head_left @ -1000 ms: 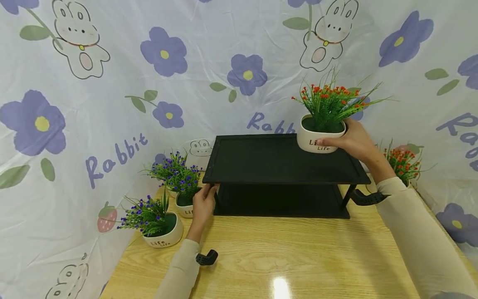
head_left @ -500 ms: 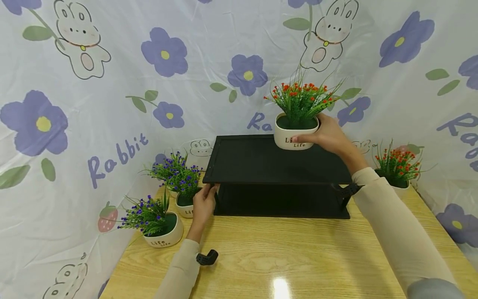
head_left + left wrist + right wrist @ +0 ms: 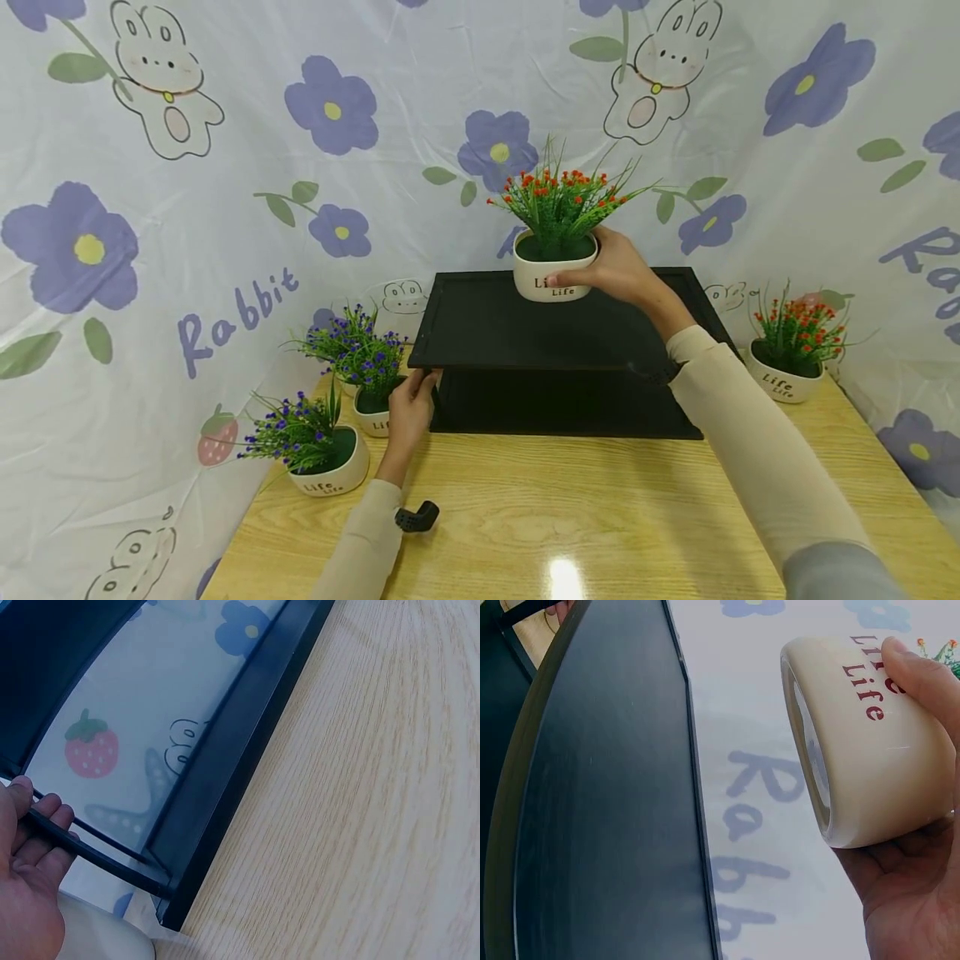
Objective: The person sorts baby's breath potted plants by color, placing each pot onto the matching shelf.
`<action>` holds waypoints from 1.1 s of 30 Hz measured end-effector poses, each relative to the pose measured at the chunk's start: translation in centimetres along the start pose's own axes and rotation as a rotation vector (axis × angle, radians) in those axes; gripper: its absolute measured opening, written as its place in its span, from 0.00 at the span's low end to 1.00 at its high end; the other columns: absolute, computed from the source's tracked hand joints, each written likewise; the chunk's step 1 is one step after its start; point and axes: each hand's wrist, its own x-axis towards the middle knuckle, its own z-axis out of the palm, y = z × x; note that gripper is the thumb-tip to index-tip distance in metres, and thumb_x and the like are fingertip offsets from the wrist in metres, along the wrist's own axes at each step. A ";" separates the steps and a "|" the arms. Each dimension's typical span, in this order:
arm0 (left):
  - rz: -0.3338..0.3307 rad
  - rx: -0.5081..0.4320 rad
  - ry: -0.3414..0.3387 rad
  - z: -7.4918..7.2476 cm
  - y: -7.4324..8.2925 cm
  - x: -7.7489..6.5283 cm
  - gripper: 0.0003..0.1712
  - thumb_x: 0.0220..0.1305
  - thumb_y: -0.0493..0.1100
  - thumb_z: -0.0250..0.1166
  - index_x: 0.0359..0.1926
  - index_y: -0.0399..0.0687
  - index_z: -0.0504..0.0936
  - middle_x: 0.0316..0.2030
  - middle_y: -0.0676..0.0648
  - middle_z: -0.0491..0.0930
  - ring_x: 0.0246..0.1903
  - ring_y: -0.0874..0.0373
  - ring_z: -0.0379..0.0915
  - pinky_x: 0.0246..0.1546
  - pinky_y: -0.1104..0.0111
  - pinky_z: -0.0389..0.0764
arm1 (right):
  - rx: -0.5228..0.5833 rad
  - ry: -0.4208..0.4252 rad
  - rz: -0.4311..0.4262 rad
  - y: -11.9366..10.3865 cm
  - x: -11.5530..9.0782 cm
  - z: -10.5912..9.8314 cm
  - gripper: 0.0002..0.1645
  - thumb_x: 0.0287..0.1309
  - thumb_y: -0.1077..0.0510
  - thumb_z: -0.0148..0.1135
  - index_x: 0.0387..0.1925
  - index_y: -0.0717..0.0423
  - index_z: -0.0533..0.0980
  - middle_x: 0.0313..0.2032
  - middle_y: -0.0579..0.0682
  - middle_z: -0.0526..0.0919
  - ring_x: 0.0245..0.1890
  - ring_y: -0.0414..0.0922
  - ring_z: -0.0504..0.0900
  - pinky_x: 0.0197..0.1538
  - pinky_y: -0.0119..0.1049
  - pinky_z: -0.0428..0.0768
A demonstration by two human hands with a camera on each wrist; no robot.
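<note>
You do best, I'd judge, to keep the red-flowered pot point(image 3: 553, 246) level above the black rack point(image 3: 480, 329), with your left hand point(image 3: 408, 412) curled round its left post point(image 3: 112, 863); your right hand point(image 3: 611, 271) grasps the pot, held between thumb in front and fingers behind

We read "Life" twice on the held white pot point(image 3: 531, 273), both clear in the right wrist view. "Life" stands twice on the front-left pot point(image 3: 347, 468) and the far-right pot point(image 3: 783, 385) too. On the partly covered pot point(image 3: 372, 425) we make out what seems "Li". The backdrop cloth point(image 3: 420, 75) gives us "Rabbit" and, at right, a cut-off "Ra".
</note>
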 end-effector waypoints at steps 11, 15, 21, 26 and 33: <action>0.005 0.012 0.009 0.2 0.1 -0.1 0.18 0.85 0.43 0.55 0.66 0.50 0.84 0.44 0.35 0.88 0.31 0.53 0.79 0.39 0.65 0.78 | 0.041 -0.025 -0.023 -1.3 1.5 2.5 0.65 0.49 0.39 0.84 0.81 0.51 0.61 0.61 0.58 0.80 0.56 0.56 0.82 0.63 0.57 0.79; -0.010 0.014 0.010 0.2 0.1 -0.2 0.18 0.85 0.45 0.55 0.66 0.53 0.84 0.27 0.35 0.75 0.16 0.60 0.59 0.25 0.70 0.66 | 0.020 -0.036 -0.020 -1.7 2.0 3.4 0.66 0.47 0.36 0.84 0.81 0.52 0.62 0.60 0.56 0.80 0.55 0.55 0.82 0.61 0.56 0.79; -0.010 0.023 0.019 0.2 0.0 -0.1 0.16 0.85 0.44 0.55 0.62 0.47 0.85 0.24 0.39 0.75 0.16 0.61 0.59 0.23 0.69 0.67 | 0.017 -0.062 -0.029 -2.4 2.8 4.7 0.66 0.48 0.35 0.83 0.81 0.53 0.61 0.60 0.56 0.80 0.54 0.54 0.82 0.60 0.55 0.81; 0.003 0.020 0.014 0.2 0.0 0.0 0.15 0.85 0.43 0.55 0.53 0.37 0.84 0.18 0.48 0.66 0.15 0.61 0.59 0.22 0.69 0.65 | 0.009 -0.075 -0.040 -3.0 3.3 5.8 0.68 0.48 0.34 0.83 0.83 0.50 0.58 0.62 0.56 0.80 0.56 0.54 0.82 0.61 0.56 0.81; 0.012 -0.003 0.011 0.1 0.1 0.0 0.13 0.85 0.43 0.55 0.54 0.43 0.86 0.17 0.49 0.66 0.15 0.62 0.59 0.22 0.69 0.66 | 0.037 -0.099 -0.079 -3.4 4.0 7.2 0.67 0.49 0.37 0.84 0.83 0.50 0.58 0.59 0.56 0.83 0.53 0.53 0.85 0.58 0.53 0.83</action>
